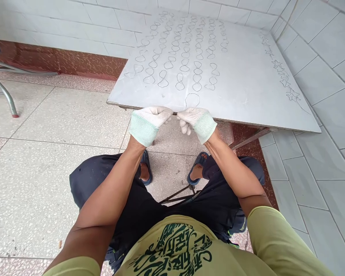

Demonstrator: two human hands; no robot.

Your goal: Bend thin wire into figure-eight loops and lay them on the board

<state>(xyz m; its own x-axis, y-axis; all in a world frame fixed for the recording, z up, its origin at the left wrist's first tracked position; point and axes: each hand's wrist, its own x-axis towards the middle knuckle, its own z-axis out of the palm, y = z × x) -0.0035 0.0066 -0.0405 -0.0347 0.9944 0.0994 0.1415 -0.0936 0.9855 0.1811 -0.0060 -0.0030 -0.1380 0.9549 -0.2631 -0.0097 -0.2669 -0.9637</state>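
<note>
Close together, gloved hands [156,114] pinch beside a wire loop [193,94].

Bright, diffuse light, its direction hard to tell, leaves only soft shadows and a faint sheen on the worktop [244,73]. Wide-angle distortion stretches the near right sleeve [278,234]; fine detail softens toward the far end.

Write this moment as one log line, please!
left hand: gloved, pinched shut | right hand: gloved, pinched shut, by single loop | grip contents: unclear | table: twisted loops, stars
</note>
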